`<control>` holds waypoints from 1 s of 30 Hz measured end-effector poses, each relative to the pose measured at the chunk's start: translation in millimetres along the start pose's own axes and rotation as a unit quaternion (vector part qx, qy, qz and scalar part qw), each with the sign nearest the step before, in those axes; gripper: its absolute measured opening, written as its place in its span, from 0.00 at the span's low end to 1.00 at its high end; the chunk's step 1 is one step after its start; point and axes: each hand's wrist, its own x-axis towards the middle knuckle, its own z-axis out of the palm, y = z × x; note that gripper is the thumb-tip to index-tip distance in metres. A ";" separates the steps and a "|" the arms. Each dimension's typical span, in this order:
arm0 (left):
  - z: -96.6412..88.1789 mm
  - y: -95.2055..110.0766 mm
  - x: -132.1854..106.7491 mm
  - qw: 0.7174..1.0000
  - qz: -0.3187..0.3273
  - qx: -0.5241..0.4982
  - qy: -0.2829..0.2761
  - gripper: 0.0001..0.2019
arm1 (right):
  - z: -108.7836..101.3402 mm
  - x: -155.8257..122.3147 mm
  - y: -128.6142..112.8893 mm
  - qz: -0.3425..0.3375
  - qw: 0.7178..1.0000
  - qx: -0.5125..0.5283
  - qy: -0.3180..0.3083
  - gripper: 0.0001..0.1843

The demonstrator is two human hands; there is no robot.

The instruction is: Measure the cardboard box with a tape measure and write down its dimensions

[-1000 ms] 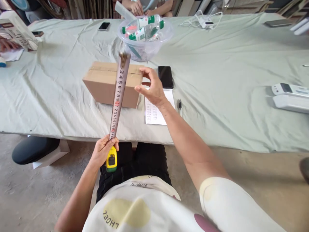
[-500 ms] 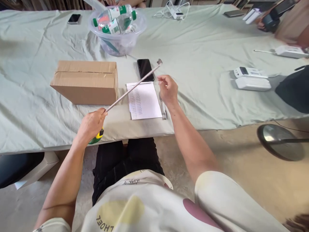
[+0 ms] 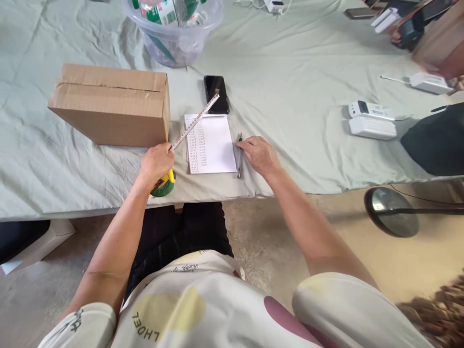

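My left hand (image 3: 156, 164) is closed around a yellow and green tape measure (image 3: 165, 183) near the table's front edge. Its extended blade (image 3: 195, 122) slants up and right over the notepad (image 3: 213, 150), with the end hook above the black phone (image 3: 215, 92). Handwritten columns fill the notepad's left part. Just right of the pad lies a pen (image 3: 239, 162). The thumb and finger of my right hand (image 3: 260, 155) pinch at its upper part, and the other fingers are curled. Close to my left hand, a closed cardboard box (image 3: 119, 108) stands on the cloth.
A clear plastic tub (image 3: 177, 38) of green-labelled bottles stands behind the phone. White devices (image 3: 373, 125) and a dark bag-like object (image 3: 435, 140) are on the right. Another person's arm (image 3: 440, 38) shows at the upper right. A green cloth (image 3: 297, 96) covers the table.
My left hand has moved right with the tape measure, and less blade extends now. My right hand has come down beside the pen. The view has tilted downward.
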 end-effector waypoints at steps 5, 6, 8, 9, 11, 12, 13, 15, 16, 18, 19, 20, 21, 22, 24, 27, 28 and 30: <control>0.9 -2.2 -2.8 0.999 0.005 -0.037 0.008 0.10 | -12.6 -7.6 11.6 -0.043 0.999 -0.018 -0.007 0.15; 1.0 -3.1 -2.5 0.999 0.004 -0.046 0.005 0.10 | -14.8 -10.9 9.8 -0.028 0.999 -0.010 0.018 0.13; 0.9 -4.6 -1.8 0.998 0.002 -0.061 0.000 0.10 | -17.9 -18.4 -0.4 0.021 0.995 0.023 0.099 0.09; 0.5 -5.3 -1.5 0.998 0.001 -0.067 -0.002 0.10 | -18.6 -22.3 -8.9 0.051 0.987 0.053 0.145 0.08; -1.1 -6.6 -1.7 0.997 -0.004 -0.080 -0.009 0.09 | -17.8 -29.1 -31.9 0.105 0.961 0.141 0.214 0.06; -2.2 -7.1 -2.4 0.995 -0.010 -0.094 -0.015 0.09 | -16.3 -31.9 -45.6 0.123 0.945 0.198 0.228 0.06; -3.2 -7.6 -3.4 0.993 -0.019 -0.116 -0.025 0.08 | -14.1 -34.2 -60.1 0.130 0.930 0.255 0.231 0.07; -3.9 -7.6 -6.6 0.980 -0.041 -0.188 -0.058 0.05 | -8.0 -37.5 -88.9 0.135 0.906 0.340 0.211 0.10; -3.1 -7.1 -8.6 0.968 -0.050 -0.232 -0.077 0.04 | -4.4 -38.5 -102.1 0.134 0.897 0.370 0.200 0.10; 1.3 -4.6 -13.1 0.938 -0.051 -0.324 -0.113 0.04 | 3.4 -39.5 -123.9 0.130 0.882 0.411 0.191 0.11; 4.8 -2.8 -15.2 0.920 -0.045 -0.367 -0.131 0.04 | 7.2 -39.5 -132.1 0.125 0.877 0.424 0.191 0.10; 9.1 -0.8 -17.1 0.901 -0.037 -0.406 -0.148 0.04 | 10.6 -39.5 -138.5 0.119 0.873 0.432 0.191 0.10; 13.7 1.2 -18.9 0.882 -0.029 -0.441 -0.166 0.05 | 13.6 -39.4 -143.3 0.113 0.873 0.435 0.188 0.09; 18.4 3.1 -20.4 0.863 -0.027 -0.470 -0.186 0.05 | 16.0 -39.4 -146.6 0.107 0.876 0.433 0.183 0.09; 26.6 5.9 -23.0 0.835 -0.039 -0.505 -0.216 0.04 | 19.4 -40.1 -150.1 0.097 0.888 0.416 0.169 0.08; 34.1 6.9 -26.1 0.825 -0.073 -0.515 -0.220 0.02 | 22.0 -43.6 -151.5 0.094 0.904 0.387 0.153 0.11; 35.3 6.5 -26.8 0.827 -0.081 -0.513 -0.215 0.02 | 22.6 -45.1 -151.7 0.098 0.908 0.377 0.152 0.10; 36.5 5.1 -27.7 0.832 -0.086 -0.508 -0.207 0.02 | 23.9 -47.7 -152.2 0.108 0.917 0.352 0.153 0.07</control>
